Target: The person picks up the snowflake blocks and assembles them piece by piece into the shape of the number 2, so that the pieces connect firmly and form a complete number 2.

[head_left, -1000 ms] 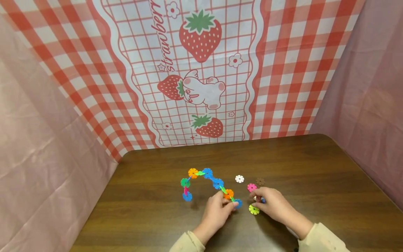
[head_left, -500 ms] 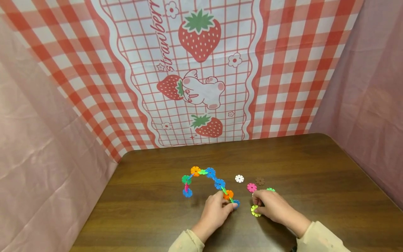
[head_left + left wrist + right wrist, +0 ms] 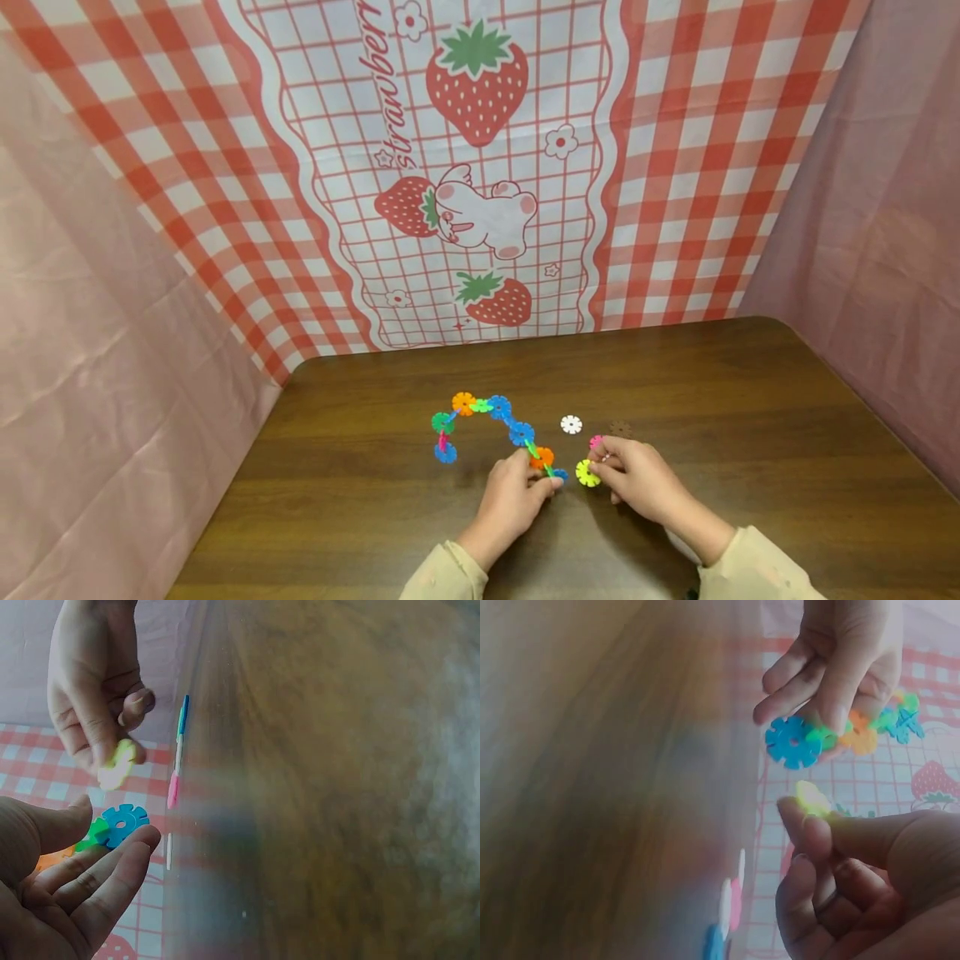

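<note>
A curved chain of notched plastic discs [image 3: 521,433] in blue, green, orange and pink arches over the table. My left hand [image 3: 510,497] grips its near right end, thumb and fingers around the green and orange discs; the blue end disc [image 3: 124,826] sticks out beyond them in the left wrist view. My right hand [image 3: 643,483] pinches a yellow disc [image 3: 587,473] between thumb and index finger, held up off the table. In the right wrist view the yellow disc [image 3: 812,799] and the blue end disc [image 3: 793,742] are apart, with a small gap.
On the brown table [image 3: 360,517] lie a white disc [image 3: 571,425], a pink disc [image 3: 597,442] and a brown disc [image 3: 621,429], the last two just behind my right hand. Further loose discs are partly hidden by it. A checked strawberry cloth [image 3: 480,208] hangs behind the table.
My right hand has picked up the yellow disc from the table and moved left with it toward the chain's blue end. The chain's far left end has risen slightly in my left hand's grip.
</note>
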Motion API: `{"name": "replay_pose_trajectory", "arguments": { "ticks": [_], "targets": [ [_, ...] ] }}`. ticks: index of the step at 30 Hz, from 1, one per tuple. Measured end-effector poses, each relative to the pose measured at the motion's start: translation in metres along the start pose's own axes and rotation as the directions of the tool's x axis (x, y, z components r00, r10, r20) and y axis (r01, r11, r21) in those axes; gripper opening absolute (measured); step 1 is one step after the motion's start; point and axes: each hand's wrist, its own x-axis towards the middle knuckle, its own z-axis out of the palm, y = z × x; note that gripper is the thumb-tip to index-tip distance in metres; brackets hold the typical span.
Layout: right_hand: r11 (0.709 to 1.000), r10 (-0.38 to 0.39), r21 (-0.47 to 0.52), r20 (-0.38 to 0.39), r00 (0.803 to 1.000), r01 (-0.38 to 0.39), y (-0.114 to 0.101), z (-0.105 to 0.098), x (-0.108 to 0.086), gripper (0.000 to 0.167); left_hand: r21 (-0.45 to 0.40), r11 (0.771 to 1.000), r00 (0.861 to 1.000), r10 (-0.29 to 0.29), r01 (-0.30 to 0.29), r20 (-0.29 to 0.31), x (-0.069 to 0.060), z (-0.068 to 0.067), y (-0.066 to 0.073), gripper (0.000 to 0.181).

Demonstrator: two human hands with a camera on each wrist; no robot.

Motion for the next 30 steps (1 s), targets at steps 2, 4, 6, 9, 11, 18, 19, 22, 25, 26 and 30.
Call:
{"name": "replay_pose_trajectory", "arguments": {
  "ticks": [2,4,6,9,11,18,19,22,25,26,30],
  "targets": [
    [1.0,0.017,0.024,-0.014,1.0,-0.017,-0.003,0.002,0.002,0.004,0.016,1.0,1.0,0.008,-0.008,-0.006,0.0,0.0,0.0,0.023],
    [0.999,0.021,0.036,-0.023,1.0,-0.02,-0.005,0.004,0.004,0.004,0.038,0.999,1.0,0.021,-0.02,-0.011,0.0,0.0,0.001,0.024],
    [0.999,0.018,0.045,-0.028,0.999,-0.016,-0.007,0.006,0.006,0.004,0.057,0.998,0.999,0.038,-0.037,-0.015,-0.001,0.0,0.001,0.024],
    [0.999,0.011,0.043,-0.038,0.999,-0.009,-0.009,0.009,0.007,0.004,0.081,0.995,0.999,0.052,-0.05,-0.016,0.0,0.001,0.002,0.024],
    [0.999,0.007,0.033,-0.045,0.999,-0.006,-0.01,0.011,0.008,0.004,0.096,0.994,0.998,0.055,-0.053,-0.018,0.0,0.002,0.002,0.023],
    [1.0,0.006,0.025,-0.04,0.999,-0.005,-0.013,0.014,0.009,0.006,0.133,0.987,0.994,0.101,-0.095,-0.038,-0.001,0.004,0.004,0.023],
    [0.999,0.008,0.035,-0.033,0.999,-0.007,-0.014,0.014,0.009,0.007,0.132,0.986,0.994,0.104,-0.098,-0.039,-0.001,0.004,0.005,0.023],
    [0.997,0.015,0.08,-0.006,1.0,-0.015,-0.014,0.014,0.01,0.013,0.128,0.987,0.994,0.101,-0.096,-0.039,-0.001,0.004,0.005,0.023],
    [0.99,0.025,0.136,0.03,0.999,-0.029,-0.013,0.013,0.011,0.02,0.113,0.991,0.996,0.079,-0.075,-0.031,-0.001,0.003,0.006,0.024],
    [0.988,0.027,0.149,0.044,0.999,-0.033,-0.012,0.013,0.011,0.022,0.106,0.992,0.997,0.067,-0.064,-0.028,0.0,0.003,0.006,0.025],
    [0.977,0.019,0.207,0.113,0.993,-0.042,-0.007,0.013,0.012,0.027,0.08,0.996,0.999,0.038,-0.036,-0.025,0.0,0.003,0.006,0.024]
  ]
}}
